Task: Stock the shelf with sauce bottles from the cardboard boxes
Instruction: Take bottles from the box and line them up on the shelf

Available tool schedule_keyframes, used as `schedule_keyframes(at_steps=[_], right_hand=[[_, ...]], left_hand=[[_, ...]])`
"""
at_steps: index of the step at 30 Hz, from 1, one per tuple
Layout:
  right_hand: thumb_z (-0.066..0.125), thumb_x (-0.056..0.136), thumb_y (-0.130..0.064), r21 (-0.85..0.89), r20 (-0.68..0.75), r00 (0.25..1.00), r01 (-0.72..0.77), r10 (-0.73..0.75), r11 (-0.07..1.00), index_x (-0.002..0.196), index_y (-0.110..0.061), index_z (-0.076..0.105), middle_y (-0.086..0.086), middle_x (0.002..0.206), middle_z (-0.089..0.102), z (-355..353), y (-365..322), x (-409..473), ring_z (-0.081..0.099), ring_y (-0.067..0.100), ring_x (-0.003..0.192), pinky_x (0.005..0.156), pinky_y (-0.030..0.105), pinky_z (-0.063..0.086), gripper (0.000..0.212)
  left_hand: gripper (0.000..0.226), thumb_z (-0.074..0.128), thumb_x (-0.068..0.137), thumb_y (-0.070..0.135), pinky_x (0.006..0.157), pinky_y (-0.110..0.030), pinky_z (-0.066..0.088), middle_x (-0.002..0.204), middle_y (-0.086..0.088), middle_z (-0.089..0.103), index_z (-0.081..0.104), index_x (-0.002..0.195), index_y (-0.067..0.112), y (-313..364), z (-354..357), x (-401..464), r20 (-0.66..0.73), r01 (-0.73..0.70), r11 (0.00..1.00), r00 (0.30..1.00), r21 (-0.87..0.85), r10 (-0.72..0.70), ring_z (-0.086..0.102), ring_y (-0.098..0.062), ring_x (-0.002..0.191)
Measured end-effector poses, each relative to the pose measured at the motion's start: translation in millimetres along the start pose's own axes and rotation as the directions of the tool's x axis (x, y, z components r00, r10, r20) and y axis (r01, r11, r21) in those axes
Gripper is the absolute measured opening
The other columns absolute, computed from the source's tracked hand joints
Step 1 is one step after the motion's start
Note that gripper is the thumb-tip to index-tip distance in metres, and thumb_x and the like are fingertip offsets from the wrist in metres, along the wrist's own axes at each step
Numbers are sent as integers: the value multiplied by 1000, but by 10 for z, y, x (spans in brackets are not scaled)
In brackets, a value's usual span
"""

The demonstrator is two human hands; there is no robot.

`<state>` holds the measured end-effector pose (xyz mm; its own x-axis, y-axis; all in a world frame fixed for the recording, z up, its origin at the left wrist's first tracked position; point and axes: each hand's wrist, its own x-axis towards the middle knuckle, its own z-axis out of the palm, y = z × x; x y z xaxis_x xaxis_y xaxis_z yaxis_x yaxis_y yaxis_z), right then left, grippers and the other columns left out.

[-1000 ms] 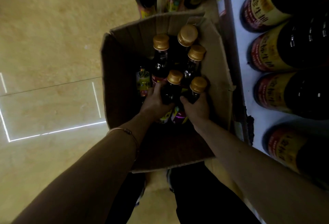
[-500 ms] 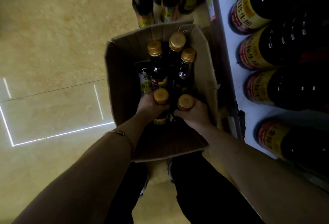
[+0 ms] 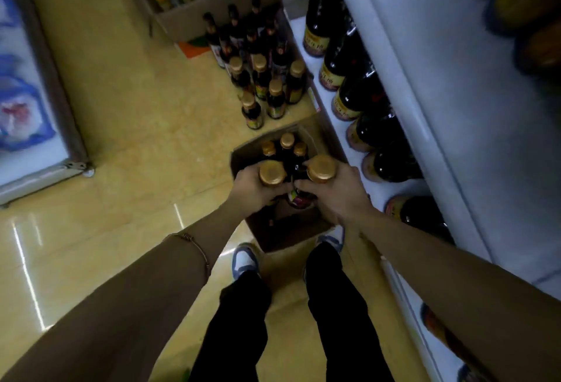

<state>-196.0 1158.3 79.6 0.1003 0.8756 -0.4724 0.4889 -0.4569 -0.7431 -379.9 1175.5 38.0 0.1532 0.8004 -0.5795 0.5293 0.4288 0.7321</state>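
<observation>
Left hand (image 3: 252, 188) curled round the neck of a gold-capped sauce bottle (image 3: 272, 172), right hand (image 3: 340, 190) gripping a second gold-capped bottle (image 3: 321, 168) the same way, both held side by side, caps up, above the open cardboard box (image 3: 243, 154). Directly under and just beyond the hands, three more capped bottles (image 3: 287, 146) standing upright inside that box. Further ahead of the hands, a cluster of like bottles (image 3: 267, 87) on the tiled floor (image 3: 136, 108), and past them another carton of bottles (image 3: 194, 17). To the right of the right hand, a white shelf (image 3: 376, 196) carrying a row of larger dark bottles (image 3: 364, 93) with red-and-yellow labels. Thin bracelet (image 3: 194, 246) on the left forearm. Below the hands, dark trousers and pale shoes (image 3: 244, 260).
</observation>
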Motion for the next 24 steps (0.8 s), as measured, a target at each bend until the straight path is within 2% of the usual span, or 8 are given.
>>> schedule_keyframes(at_steps=[4,7,10,13,15,17,20,24], right_hand=[[83,70,-41,-11,-71,990,120,-121,993,89,-4,73,7,89,74,-481,-854,-357,68,19,90,82,37,53,43],[78,63,-58,-12,-136,972,190,-190,982,80,-12,73,-1,80,73,-826,-1488,-656,68,13,82,76,36,55,49],[82,64,-51,-59,-191,952,233,-240,971,68,-16,69,-5,69,69,-1197,-2067,-895,64,6,72,66,26,51,38],[81,64,-51,-116,-216,922,302,-321,946,62,-4,62,7,60,61,-1590,-2642,-1162,60,19,67,59,34,42,50],[81,66,-47,-145,-229,906,330,-356,933,62,-2,59,6,57,55,-1836,-3005,-1350,54,16,60,56,32,40,50],[82,67,-43,-184,-265,887,339,-378,923,60,-4,56,-1,57,50,-2048,-3356,-1538,49,11,58,54,29,37,47],[80,66,-43,-241,-302,850,371,-432,897,51,-16,50,-2,58,52,-2345,-3827,-1807,51,12,60,55,29,37,43],[81,69,-41,-299,-327,787,438,-523,848,64,-6,60,1,61,57,-2700,-4301,-2138,52,10,60,56,28,40,41]], left_hand=[[38,85,69,36,83,-32,50,102,3,70,68,100,21,729,-522,-438,81,-125,992,989,5,125,64,-17,101],[25,82,73,32,74,-18,45,90,12,67,65,91,26,1303,-904,-791,101,-251,967,964,49,245,63,-4,88],[22,82,73,29,66,-15,42,73,20,63,60,72,31,1880,-1269,-1156,100,-394,915,917,88,385,57,9,69],[17,83,72,30,72,-13,47,83,15,70,71,83,22,2433,-1604,-1473,127,-506,855,861,114,493,63,8,79],[28,82,71,36,73,-15,49,88,12,73,74,90,16,2813,-1799,-1664,124,-579,803,815,138,566,65,6,83],[36,79,69,44,69,-18,50,86,11,73,75,89,15,3170,-1973,-1856,125,-638,754,770,154,626,65,3,82],[36,78,68,50,75,-23,50,86,9,74,77,85,18,3657,-2202,-2112,124,-734,657,678,172,725,67,-2,86],[51,78,62,60,81,-38,53,87,1,75,76,82,13,4229,-2410,-2408,117,-809,566,585,162,803,68,-14,87]])
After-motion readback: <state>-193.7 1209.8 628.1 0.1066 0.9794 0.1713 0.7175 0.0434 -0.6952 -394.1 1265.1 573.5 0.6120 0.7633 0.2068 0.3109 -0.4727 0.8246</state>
